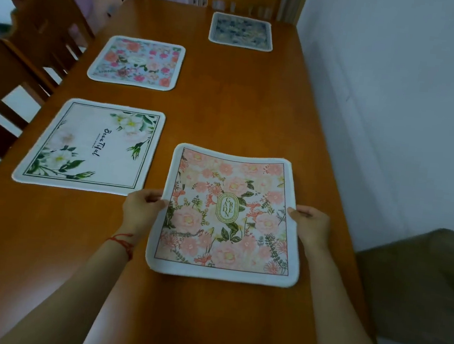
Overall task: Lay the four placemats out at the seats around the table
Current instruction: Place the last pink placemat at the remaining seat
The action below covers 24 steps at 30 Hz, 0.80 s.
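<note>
Pinching the pink floral "Garden" cloth placemat (228,214) at mid side edges, left hand (142,207) and right hand (311,226) each grip; placemat sits between them, near tabletop (242,103) end.

table (241,111): glossy smooth wood | placemats (228,214): matt printed cloth, fuzzy white edging

A long wooden table (241,111) fills the room, its right edge near a pale wall (397,106). Wooden chairs (36,45) line the left side — another stands at the far end.
</note>
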Motion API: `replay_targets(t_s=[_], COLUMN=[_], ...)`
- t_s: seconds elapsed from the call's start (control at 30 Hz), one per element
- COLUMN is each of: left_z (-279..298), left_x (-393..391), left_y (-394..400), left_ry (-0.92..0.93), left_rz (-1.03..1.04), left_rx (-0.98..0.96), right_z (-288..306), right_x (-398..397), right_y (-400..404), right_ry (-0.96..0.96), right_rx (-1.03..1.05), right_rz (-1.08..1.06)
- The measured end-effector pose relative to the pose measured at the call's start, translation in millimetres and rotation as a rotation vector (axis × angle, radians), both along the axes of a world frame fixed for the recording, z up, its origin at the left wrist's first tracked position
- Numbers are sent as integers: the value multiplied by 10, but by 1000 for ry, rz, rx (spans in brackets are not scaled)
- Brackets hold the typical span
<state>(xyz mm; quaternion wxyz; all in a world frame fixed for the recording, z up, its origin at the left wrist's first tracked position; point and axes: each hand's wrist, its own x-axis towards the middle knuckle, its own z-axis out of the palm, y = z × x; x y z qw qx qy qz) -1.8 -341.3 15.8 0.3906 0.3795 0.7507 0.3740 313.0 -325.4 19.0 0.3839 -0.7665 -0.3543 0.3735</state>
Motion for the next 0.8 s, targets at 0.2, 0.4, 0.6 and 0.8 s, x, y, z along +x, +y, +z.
replay_targets(t_s=[0.2, 0.4, 0.6, 0.8], left_z=[7, -62, -157, -283], left_x=[-199, -235, -118, 11], left_y=[-382, -684, -916, -1079], left_ry=[-31, -59, -58, -30], left_rz=[-32, -59, -69, -65], left_rx=[-11, -29, -61, -112], right_z=[64, 48, -45, -201], right_x=[-172, -167, -9, 112], right_y=[-441, -755, -896, -1025], right_ry=[5, -23, -34, -22], right_rx=[-2, -15, -48, -72], right_rz=[-8, 15, 60, 64])
